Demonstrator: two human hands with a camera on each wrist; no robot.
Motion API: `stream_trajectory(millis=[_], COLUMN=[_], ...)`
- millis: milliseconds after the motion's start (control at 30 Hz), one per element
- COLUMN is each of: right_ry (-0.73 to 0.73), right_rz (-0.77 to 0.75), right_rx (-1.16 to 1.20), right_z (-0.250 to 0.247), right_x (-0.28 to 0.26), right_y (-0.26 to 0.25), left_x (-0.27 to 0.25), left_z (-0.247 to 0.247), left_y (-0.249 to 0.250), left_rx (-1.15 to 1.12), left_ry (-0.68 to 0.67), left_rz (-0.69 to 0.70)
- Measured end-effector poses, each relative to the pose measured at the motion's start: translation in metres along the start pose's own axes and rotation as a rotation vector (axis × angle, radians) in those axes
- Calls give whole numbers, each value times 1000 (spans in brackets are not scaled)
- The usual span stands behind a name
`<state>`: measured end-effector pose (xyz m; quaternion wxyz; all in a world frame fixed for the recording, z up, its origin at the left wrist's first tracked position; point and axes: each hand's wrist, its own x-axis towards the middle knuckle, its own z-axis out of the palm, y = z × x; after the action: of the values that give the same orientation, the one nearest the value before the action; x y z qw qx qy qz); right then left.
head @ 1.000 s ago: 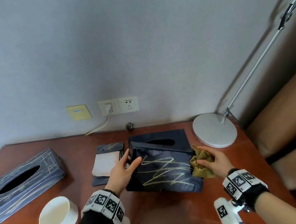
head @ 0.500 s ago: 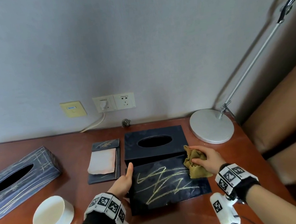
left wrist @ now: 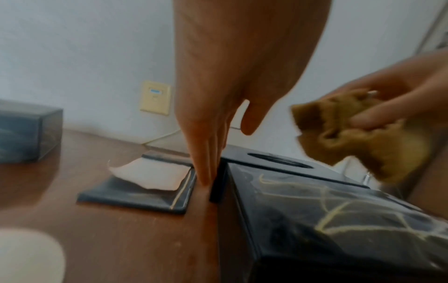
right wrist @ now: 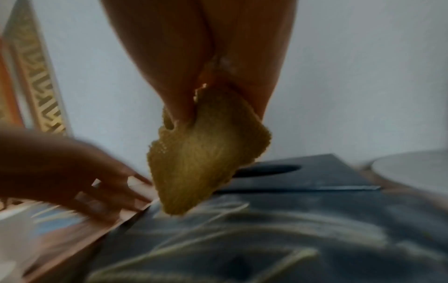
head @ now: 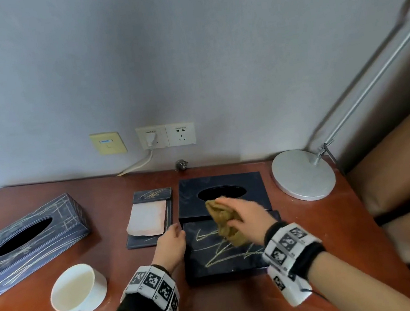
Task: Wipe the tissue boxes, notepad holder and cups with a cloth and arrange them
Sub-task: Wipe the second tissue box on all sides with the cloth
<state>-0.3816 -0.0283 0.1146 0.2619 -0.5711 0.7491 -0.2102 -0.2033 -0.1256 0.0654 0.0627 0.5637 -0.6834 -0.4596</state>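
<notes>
The step in hand looks like wiping the square tissue box (head: 221, 200), which sits under and just ahead of both hands; the right hand (head: 243, 215) pinches the bunched cloth (head: 224, 222) over the box's near top edge, just short of the oval opening, while the left hand (head: 170, 246) stands with fingers straight against the box's left side, between it and the notepad holder (head: 149, 217); the next move probably calls for drawing the cloth across the top panel while the left hand steadies the box, then moving on to the holder just left of that hand, the cup (head: 78, 289) near the left wrist, and the long tissue box (head: 27, 241) well off to the left; compared with half a second ago, the cloth has travelled from the box's right side toward its middle, and a second ago the box was tilted, whereas now it stands flat on the table (head: 244, 306).
</notes>
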Motion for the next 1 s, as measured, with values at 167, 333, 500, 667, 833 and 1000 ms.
stream_trajectory(millis=[167,333,500,667,833,1000], right_ry=[-157,-218,64,-151,-176,-199], right_rz=[-29,-70,-15,126,103,126], right_rx=[-145,-159,-51,-302,-313,-308], right_z=[64,53,-5,-15,-1,-3], right_x=[17,14,-17,-56,-59,-51], right_y=[-17,-7,54,102,107,107], left_x=[-21,-34,-39,-20,-9,-10], left_z=[-4,6,38,45,33,15], left_y=[15,15,14,17,11,3], left_rx=[-36,100,452,690,804,766], left_ry=[202,118,-46,-116,-215,-371], left_rz=[333,475,509,447,531,597])
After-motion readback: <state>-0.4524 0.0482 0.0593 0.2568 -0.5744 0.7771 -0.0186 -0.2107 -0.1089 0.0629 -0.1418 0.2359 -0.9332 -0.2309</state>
